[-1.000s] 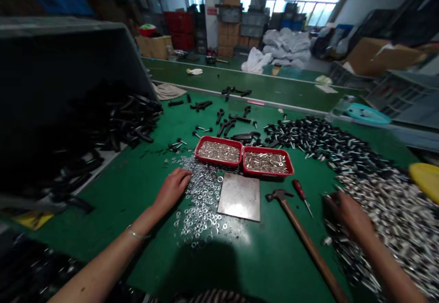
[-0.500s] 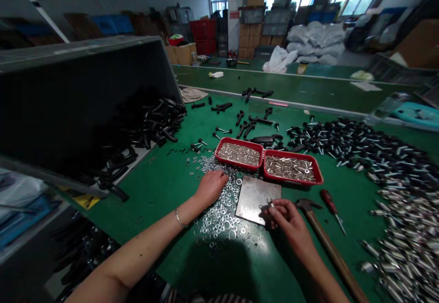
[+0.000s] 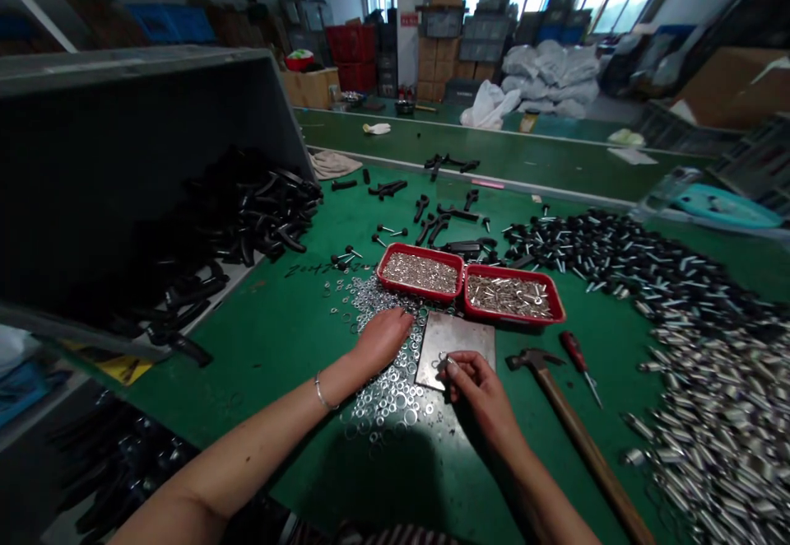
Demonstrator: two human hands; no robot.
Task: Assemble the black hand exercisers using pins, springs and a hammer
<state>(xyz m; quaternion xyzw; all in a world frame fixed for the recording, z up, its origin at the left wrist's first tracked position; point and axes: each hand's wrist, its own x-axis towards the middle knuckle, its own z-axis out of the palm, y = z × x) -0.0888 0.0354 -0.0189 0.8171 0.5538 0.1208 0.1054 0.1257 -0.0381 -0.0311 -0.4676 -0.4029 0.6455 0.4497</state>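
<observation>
Over the heap of washers rests my left hand, its fingers curled together and the tips reaching the heap's right side, near the red trays. Whatever is between those fingertips is too small to make out. My right hand pinches a small shiny metal piece between thumb and fingers, above the front part of a square metal plate. The left red tray contains tiny metal parts; the right red tray has small pins in it.
A claw hammer and a red-handled screwdriver lie right of the plate. Metal cylinders and black-headed bolts are piled at right. A grey crate with black handles stands on the left. Loose black parts lie behind the trays.
My right hand has moved left, from the plate's right edge to over its front part, still pinching the metal piece. My left hand has shifted slightly right across the washers. The whole view has turned a little.
</observation>
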